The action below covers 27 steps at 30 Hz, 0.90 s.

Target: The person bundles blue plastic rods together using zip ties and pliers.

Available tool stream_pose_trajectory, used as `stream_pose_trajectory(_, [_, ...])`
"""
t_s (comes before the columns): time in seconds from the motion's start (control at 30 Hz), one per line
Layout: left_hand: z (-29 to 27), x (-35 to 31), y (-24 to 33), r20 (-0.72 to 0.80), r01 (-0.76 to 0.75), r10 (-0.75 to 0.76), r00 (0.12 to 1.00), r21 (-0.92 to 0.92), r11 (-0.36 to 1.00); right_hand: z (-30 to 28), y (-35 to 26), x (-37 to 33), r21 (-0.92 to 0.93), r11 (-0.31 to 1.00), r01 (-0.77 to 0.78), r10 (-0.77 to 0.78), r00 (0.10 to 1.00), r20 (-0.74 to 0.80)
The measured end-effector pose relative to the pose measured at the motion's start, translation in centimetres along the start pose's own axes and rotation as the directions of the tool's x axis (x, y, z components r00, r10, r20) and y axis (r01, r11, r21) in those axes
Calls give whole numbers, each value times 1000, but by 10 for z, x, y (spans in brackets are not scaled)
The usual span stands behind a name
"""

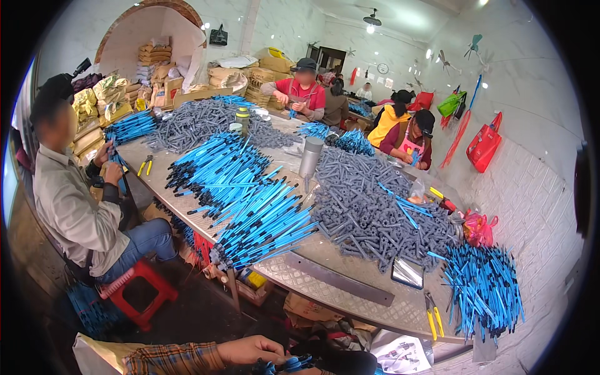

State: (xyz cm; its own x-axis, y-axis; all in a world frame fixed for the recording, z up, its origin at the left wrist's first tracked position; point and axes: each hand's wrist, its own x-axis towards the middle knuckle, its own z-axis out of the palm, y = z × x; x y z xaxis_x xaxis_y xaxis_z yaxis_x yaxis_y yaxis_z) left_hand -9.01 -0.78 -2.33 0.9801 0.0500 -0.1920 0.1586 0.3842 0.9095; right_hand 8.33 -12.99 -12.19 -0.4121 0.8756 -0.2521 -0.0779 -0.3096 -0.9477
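Note:
Low in the picture, my left hand (255, 350), in a plaid sleeve, is closed with its fingertips pinched on blue plastic pieces (302, 362) with dark parts. Their lower ends run out of the picture. Only a sliver of my right hand (309, 371) shows at the bottom edge beside these pieces, its fingers hidden. Before me on the table lie a large heap of grey plastic tube-like parts (369, 200) and a long bundle of blue rods with black ends (262, 219). Another pile of blue rods (481, 290) overhangs the table's right corner.
Yellow-handled pliers (432, 315) and a phone-like flat slab (407, 273) lie near the table's front edge, with a dark metal strip (337, 279). A grey cup (310, 156) stands mid-table. A seated person (81, 200) works at the left by a red stool (140, 290); others work farther back.

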Motion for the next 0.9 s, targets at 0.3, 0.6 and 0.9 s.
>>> stream_pose_trajectory(0.3, [4, -2, 5, -16, -8, 8, 1000, -13, 1000, -3, 18, 4, 113, 994, 13, -15, 1000, 14])
stream_pose_trajectory(0.6, [2, 0, -4, -77, -48, 49, 996, 22, 999, -7, 31, 2, -33, 999, 7, -10, 996, -83])
stream_pose_trajectory(0.9, [15, -2, 2, -320, -93, 55, 946, -104, 990, -5, 50, 10, -159, 984, 84, -129, 948, -292])
